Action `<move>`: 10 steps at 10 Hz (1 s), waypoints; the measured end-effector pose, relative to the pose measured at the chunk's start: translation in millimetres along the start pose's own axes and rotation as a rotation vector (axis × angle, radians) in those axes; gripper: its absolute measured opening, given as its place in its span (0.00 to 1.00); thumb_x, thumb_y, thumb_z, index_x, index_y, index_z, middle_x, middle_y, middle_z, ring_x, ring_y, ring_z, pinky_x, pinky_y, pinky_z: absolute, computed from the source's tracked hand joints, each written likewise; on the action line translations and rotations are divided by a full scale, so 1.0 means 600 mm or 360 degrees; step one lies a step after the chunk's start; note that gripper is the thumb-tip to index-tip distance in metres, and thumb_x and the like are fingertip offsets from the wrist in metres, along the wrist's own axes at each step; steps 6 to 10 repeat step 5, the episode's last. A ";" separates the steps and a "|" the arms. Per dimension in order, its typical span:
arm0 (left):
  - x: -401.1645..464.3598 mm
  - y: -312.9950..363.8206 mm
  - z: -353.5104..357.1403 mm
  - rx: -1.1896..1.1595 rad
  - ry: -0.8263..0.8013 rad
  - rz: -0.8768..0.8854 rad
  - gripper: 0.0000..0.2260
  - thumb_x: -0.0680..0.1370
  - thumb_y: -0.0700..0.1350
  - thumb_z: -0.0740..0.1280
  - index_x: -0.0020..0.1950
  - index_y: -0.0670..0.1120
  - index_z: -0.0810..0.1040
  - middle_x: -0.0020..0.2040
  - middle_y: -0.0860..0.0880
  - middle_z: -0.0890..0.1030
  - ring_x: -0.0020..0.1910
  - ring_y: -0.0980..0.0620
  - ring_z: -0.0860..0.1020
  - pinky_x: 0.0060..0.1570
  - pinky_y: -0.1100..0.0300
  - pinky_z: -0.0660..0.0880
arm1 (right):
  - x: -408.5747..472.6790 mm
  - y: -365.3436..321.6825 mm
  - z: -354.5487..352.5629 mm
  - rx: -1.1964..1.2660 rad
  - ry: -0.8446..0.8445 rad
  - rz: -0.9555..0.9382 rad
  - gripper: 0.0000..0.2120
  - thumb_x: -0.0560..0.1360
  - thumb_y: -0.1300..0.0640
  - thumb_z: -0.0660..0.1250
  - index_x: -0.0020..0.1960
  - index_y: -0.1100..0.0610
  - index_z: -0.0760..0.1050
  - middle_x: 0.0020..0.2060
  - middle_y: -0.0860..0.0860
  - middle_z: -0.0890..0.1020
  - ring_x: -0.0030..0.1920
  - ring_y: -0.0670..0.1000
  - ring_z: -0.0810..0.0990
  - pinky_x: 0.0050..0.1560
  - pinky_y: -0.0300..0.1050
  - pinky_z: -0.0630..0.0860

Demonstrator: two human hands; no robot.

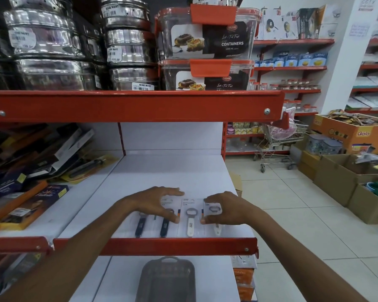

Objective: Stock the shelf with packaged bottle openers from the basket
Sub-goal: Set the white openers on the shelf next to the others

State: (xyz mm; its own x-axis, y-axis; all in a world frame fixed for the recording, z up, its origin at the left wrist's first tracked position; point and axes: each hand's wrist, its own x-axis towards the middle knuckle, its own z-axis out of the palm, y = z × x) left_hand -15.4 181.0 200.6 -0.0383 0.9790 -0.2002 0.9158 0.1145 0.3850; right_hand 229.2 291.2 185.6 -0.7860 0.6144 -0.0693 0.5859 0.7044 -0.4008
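Note:
Several packaged bottle openers lie side by side at the front of the white shelf (172, 171): two with dark blue handles (141, 225) (164, 227) and two with white handles (190, 225) (217, 229). My left hand (155, 202) hovers over the dark-handled packs, fingers curved and spread, thumb tip touching a pack. My right hand (224, 209) rests over the rightmost white-handled pack, fingers on its top edge and thumb at its side. A grey plastic basket (168, 280) sits on the shelf below; its inside looks dark.
A red shelf lip (155, 245) runs along the front. Boxed kitchen tools (31, 205) crowd the left bay. Steel tins (48, 46) and plastic containers (207, 40) stand above. Cardboard boxes (345, 177) and a trolley (279, 144) occupy the aisle at right.

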 end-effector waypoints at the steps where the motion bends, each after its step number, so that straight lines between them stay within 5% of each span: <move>1: -0.013 -0.019 -0.009 0.0137 -0.0099 -0.0080 0.43 0.64 0.68 0.75 0.76 0.62 0.63 0.81 0.55 0.60 0.78 0.49 0.60 0.75 0.46 0.62 | 0.005 -0.013 0.013 -0.0066 -0.0044 0.0013 0.40 0.66 0.30 0.70 0.71 0.50 0.69 0.72 0.48 0.72 0.69 0.53 0.72 0.67 0.54 0.73; 2: -0.030 -0.035 -0.002 0.0190 -0.0208 -0.0100 0.47 0.59 0.72 0.73 0.76 0.63 0.62 0.81 0.56 0.59 0.79 0.49 0.59 0.76 0.47 0.61 | 0.014 -0.021 0.022 -0.0181 -0.0054 -0.0020 0.38 0.65 0.30 0.70 0.69 0.46 0.70 0.71 0.46 0.72 0.69 0.52 0.69 0.68 0.54 0.70; 5: -0.039 -0.027 0.006 0.0162 -0.0174 -0.0073 0.42 0.68 0.66 0.74 0.78 0.61 0.60 0.82 0.56 0.54 0.81 0.50 0.52 0.77 0.45 0.55 | 0.012 -0.035 0.017 -0.0247 -0.0115 -0.0020 0.34 0.68 0.33 0.69 0.70 0.47 0.70 0.72 0.47 0.70 0.70 0.52 0.66 0.70 0.54 0.66; 10: -0.039 -0.027 0.006 0.0162 -0.0174 -0.0073 0.42 0.68 0.66 0.74 0.78 0.61 0.60 0.82 0.56 0.54 0.81 0.50 0.52 0.77 0.45 0.55 | 0.012 -0.035 0.017 -0.0247 -0.0115 -0.0020 0.34 0.68 0.33 0.69 0.70 0.47 0.70 0.72 0.47 0.70 0.70 0.52 0.66 0.70 0.54 0.66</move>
